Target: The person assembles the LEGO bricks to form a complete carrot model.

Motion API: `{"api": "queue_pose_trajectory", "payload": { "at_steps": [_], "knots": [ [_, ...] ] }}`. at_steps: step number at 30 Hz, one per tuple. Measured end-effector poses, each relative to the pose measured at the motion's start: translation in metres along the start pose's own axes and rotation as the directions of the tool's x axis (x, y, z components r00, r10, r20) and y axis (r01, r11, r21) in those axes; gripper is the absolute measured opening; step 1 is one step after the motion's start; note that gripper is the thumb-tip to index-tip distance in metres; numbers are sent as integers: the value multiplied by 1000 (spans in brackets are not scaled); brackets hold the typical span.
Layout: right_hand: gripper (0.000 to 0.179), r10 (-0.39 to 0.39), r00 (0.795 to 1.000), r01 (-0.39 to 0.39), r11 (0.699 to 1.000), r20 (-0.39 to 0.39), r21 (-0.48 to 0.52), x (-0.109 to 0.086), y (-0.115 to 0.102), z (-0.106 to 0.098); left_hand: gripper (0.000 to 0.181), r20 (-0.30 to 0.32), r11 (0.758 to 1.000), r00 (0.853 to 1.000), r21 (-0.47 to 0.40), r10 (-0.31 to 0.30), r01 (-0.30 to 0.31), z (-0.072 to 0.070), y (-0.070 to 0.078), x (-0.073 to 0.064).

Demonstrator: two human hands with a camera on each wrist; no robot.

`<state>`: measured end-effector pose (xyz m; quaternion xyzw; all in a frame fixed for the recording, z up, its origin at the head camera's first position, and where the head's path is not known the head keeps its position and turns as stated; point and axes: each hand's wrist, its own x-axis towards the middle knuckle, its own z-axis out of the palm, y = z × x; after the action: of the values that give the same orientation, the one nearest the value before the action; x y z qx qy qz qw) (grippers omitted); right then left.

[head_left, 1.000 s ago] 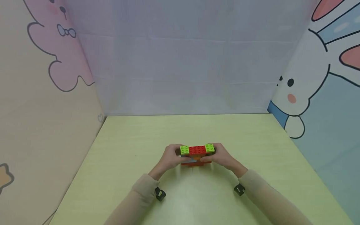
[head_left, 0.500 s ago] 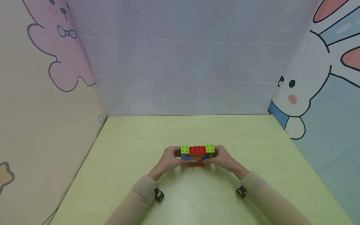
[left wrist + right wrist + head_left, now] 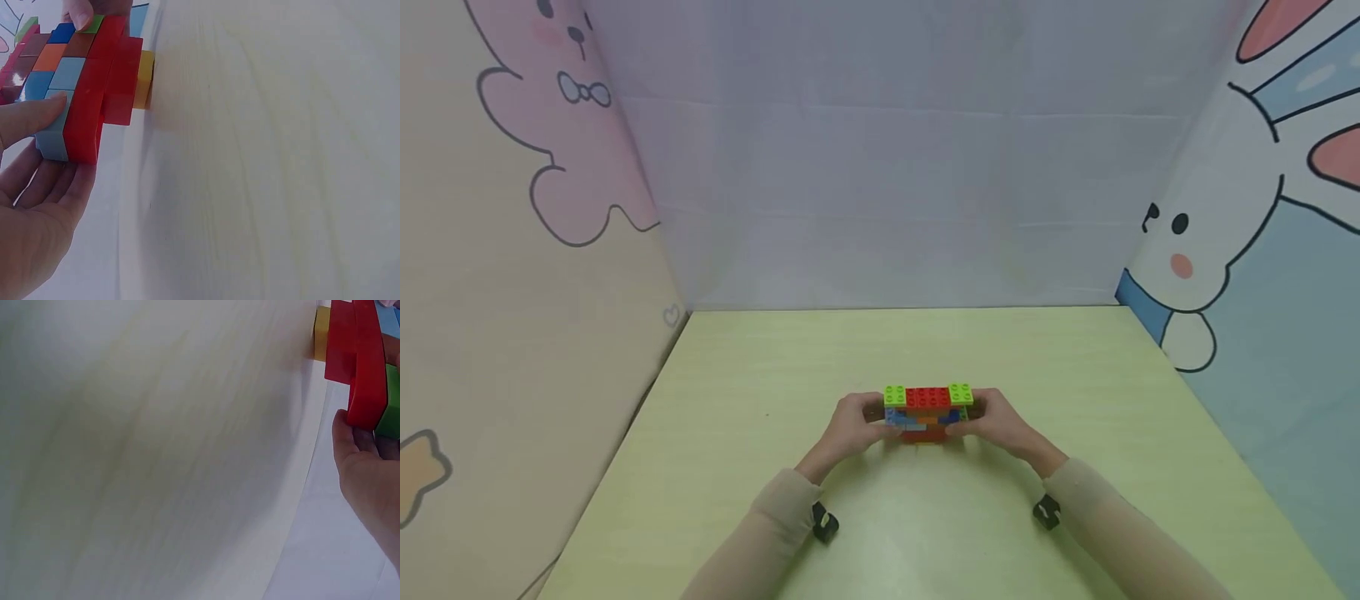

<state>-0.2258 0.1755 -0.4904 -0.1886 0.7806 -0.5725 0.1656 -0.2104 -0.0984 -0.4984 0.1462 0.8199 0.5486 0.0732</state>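
Note:
A toy-brick structure (image 3: pixel 928 398) stands upright on the table between both hands. Its top row is red with lime-green bricks at the two ends; below come blue, orange, brown and red ones. In the left wrist view the brick structure (image 3: pixel 85 103) narrows down to a yellow brick (image 3: pixel 144 79) at the tabletop. My left hand (image 3: pixel 852 425) grips its left end, thumb on the near face and fingers behind. My right hand (image 3: pixel 1000 422) holds the other end the same way. In the right wrist view, fingertips of the right hand (image 3: pixel 369 469) lie against the red and green bricks.
The pale yellow-green table (image 3: pixel 760 358) reaches back to a plain light cloth wall (image 3: pixel 895 167). Side walls with cartoon drawings stand left and right. A black wrist device (image 3: pixel 824 523) hangs at the left cuff, another black device (image 3: pixel 1047 512) at the right.
Both thumbs have slid slightly outward along the near face, uncovering more of the blue bricks. The structure stays nearly in place; the head view has shifted a little.

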Motion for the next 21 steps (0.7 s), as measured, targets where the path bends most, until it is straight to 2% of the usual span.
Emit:
{"api": "queue_pose_trajectory", "payload": {
  "at_steps": [4,7,11,15,21],
  "knots": [
    [45,12,1000,-12,1000,2,23,4,-1,-3,39,-25,1000,1000,-1,-16,16,0,3,2],
    [49,42,999,-42,998,-9,47,9,-2,-5,40,-47,1000,999,-6,-22,22,1,4,6],
    [54,91,996,-89,993,-16,71,13,-3,-7,44,-72,998,996,-29,-61,59,2,4,11],
    [56,129,991,-127,990,-45,56,16,-2,-9,44,-90,995,992,-49,-93,89,2,5,14],
    [55,163,983,-162,987,-85,20,15,-7,-10,43,-138,993,984,-26,-116,113,4,4,18]
  ]
}}
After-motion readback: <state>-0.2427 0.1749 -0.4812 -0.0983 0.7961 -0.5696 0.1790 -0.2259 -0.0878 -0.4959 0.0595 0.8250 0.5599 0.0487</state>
